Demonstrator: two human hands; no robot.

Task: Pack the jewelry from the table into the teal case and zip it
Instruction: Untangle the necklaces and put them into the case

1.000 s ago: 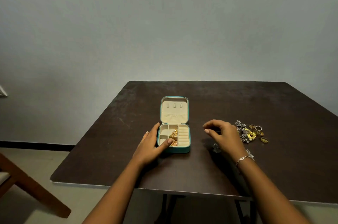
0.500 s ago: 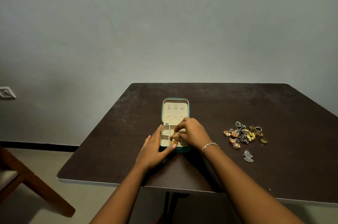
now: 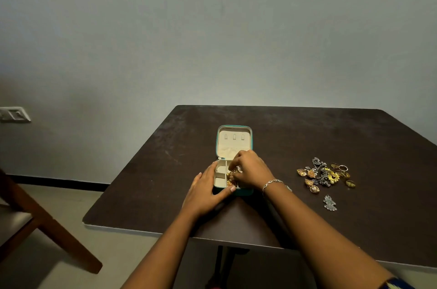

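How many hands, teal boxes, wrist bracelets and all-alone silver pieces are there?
Hands: 2, the left hand and the right hand, which pinches gold jewelry
Teal case: 1
Wrist bracelet: 1
Silver piece apart from the pile: 1
Total: 5

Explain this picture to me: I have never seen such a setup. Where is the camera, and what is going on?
There is no machine here: a person wears one wide-angle camera on the head, looking down at both bare hands. A dark table holds an open teal case and, to its right, a loose pile of jewelry with one silver pendant apart. The left hand rests flat against the case, steadying it. The right hand reaches into the case, curled fingertips at gold pieces; whether it pinches one is hidden.
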